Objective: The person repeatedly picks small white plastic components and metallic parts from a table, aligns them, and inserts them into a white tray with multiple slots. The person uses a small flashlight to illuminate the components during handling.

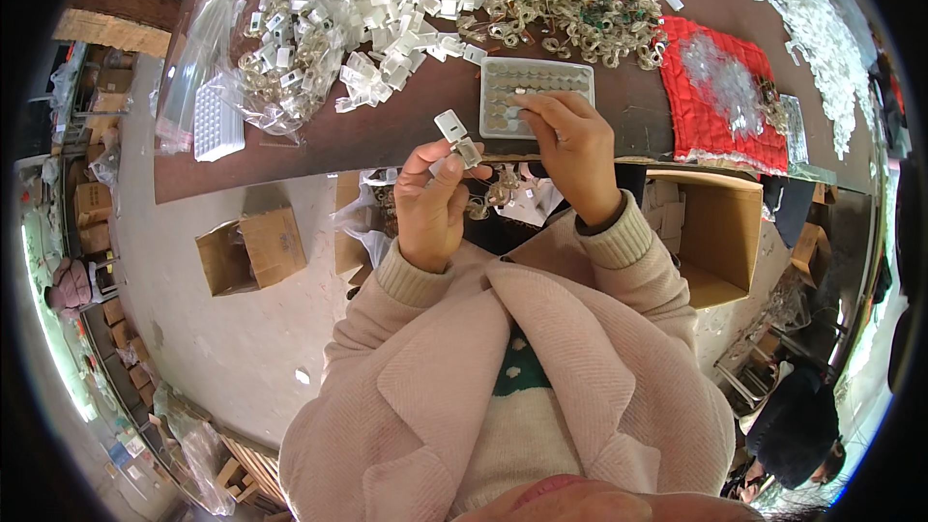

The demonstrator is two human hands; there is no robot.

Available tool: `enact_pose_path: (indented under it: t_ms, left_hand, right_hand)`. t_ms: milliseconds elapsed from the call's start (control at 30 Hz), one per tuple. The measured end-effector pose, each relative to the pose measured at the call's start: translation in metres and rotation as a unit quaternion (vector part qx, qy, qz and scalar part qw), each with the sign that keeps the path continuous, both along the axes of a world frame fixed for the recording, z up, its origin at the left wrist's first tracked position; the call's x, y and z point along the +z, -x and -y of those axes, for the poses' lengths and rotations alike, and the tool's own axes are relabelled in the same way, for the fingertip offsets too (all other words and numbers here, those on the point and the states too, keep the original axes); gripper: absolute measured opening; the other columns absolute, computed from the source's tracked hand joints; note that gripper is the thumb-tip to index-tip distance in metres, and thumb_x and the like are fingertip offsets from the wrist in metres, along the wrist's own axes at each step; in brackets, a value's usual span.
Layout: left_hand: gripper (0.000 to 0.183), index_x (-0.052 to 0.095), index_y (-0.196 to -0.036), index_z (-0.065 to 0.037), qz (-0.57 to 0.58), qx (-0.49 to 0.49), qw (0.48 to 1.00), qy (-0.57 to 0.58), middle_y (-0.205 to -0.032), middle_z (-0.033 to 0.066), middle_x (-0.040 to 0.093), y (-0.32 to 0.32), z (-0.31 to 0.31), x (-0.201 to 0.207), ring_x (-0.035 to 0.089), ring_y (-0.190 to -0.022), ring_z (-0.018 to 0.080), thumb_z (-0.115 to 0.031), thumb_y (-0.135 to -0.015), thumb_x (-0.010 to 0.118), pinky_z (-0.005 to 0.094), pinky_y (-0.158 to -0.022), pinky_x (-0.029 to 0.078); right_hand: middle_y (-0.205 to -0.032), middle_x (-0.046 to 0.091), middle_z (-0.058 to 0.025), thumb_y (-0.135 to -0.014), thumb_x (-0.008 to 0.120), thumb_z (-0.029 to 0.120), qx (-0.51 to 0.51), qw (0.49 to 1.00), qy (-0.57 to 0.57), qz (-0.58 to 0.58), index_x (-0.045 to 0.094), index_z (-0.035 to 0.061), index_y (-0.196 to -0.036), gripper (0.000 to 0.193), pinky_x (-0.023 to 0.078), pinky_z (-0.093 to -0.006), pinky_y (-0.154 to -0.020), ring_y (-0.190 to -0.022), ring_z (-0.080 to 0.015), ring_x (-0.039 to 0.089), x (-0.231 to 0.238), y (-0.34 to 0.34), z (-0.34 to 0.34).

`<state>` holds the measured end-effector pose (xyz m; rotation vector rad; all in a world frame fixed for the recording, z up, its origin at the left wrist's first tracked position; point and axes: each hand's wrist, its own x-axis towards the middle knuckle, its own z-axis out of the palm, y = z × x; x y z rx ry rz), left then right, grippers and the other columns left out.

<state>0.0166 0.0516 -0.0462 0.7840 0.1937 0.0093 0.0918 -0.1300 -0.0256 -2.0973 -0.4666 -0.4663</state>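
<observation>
A small white plastic case (449, 126) with a pale clear lower part is pinched between the thumb and fingers of my left hand (432, 208), just in front of the table edge. My right hand (582, 150) reaches over a clear tray (485, 72), its thumb and fingertips drawn together above the rows. Round, flat button cells (503, 97) fill the tray. Whatever those fingertips hold, if anything, is too small to make out. Behind the tray lies a tangle of small clear parts with wires (570, 10).
White plastic cases (416, 0) are heaped on the brown table (319, 150). Left stand a plastic bag of parts (290, 58) and a white stack (217, 126). A red cloth (677, 106) bears clear pieces. Cardboard boxes (274, 244) (720, 232) sit below.
</observation>
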Motion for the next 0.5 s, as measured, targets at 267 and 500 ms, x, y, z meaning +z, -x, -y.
enact_pose_path:
  t_ms: [267,500]
  left_hand:
    - [0.013,0.063,-0.113,-0.006,-0.011,0.005,1.0,0.01,-0.115,0.0203,0.069,0.0,-0.004,-0.003,0.072,-0.084,0.0163,-0.009,-0.099,0.063,0.0148,-0.04,0.036]
    - [0.014,0.063,-0.113,-0.005,-0.012,0.0,1.0,0.009,-0.113,0.0191,0.069,-0.003,-0.004,-0.003,0.071,-0.083,0.0165,-0.006,-0.1,0.06,0.015,-0.039,0.035]
  right_hand:
    - [-0.092,0.068,-0.0079,-0.082,0.072,0.002,0.026,0.996,0.084,-0.008,0.074,0.0103,-0.104,0.023,0.054,-0.0374,-0.069,-0.083,-0.0282,0.067,-0.003,0.004,-0.015]
    - [-0.094,0.068,-0.0087,-0.084,0.071,0.003,0.035,0.992,0.125,0.0,0.072,0.0088,-0.101,0.018,0.054,-0.0384,-0.069,-0.083,-0.0287,0.067,-0.001,0.002,-0.018]
